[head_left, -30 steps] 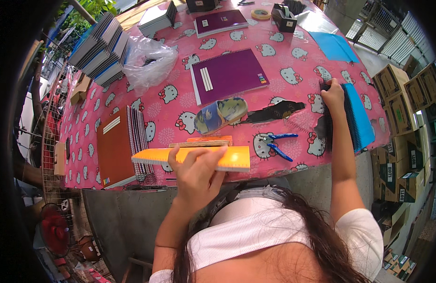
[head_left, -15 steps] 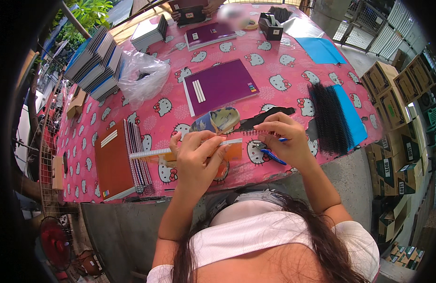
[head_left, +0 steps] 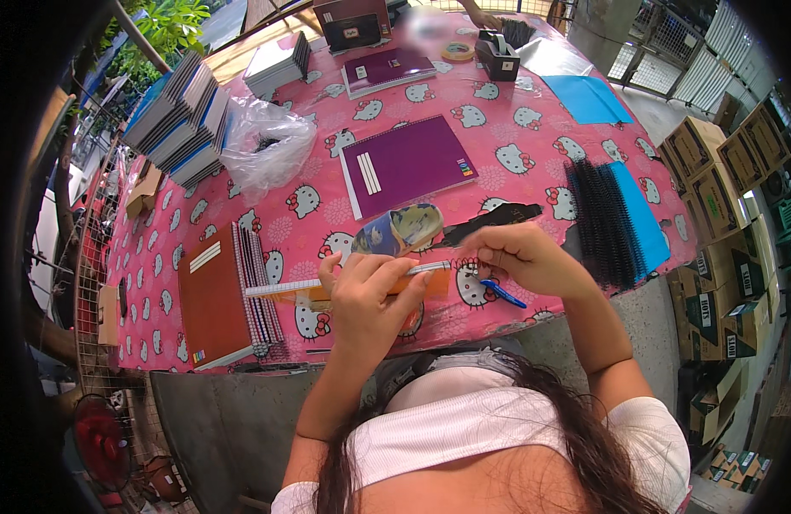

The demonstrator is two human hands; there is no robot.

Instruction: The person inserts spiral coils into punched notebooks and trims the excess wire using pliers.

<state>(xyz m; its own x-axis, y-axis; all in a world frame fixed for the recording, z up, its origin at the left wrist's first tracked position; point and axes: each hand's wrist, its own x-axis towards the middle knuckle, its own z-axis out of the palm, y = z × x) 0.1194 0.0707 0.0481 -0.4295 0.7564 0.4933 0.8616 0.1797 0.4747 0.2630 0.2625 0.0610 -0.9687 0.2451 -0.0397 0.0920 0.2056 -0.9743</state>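
My left hand [head_left: 367,300] grips a thin notebook [head_left: 436,283] edge-on, its white grid-marked edge uppermost and its orange cover facing me. At the notebook's right end is a dark red spiral coil [head_left: 464,264], pinched at its outer end by the fingers of my right hand [head_left: 525,259], which are slightly blurred. A blue-handled tool [head_left: 503,294] lies on the table just below my right hand; its kind is unclear. Beyond the notebook rests an oval, slipper-shaped item [head_left: 399,230] patterned in blue and yellow, beside a black flat piece [head_left: 491,222].
Brown notebooks [head_left: 211,295] lie stacked at left, near a plastic bag [head_left: 267,150] and piled notebooks [head_left: 177,120]. A purple notebook [head_left: 408,167] is ahead. Black coils [head_left: 605,223] sit right on a blue sheet [head_left: 642,218]. Another person's hand [head_left: 481,14] reaches in behind the tape dispenser [head_left: 496,58].
My right hand has moved slightly right and down, with the coil's free end closer to the notebook. The other person's hand has left the far brown notebook and shifted right.
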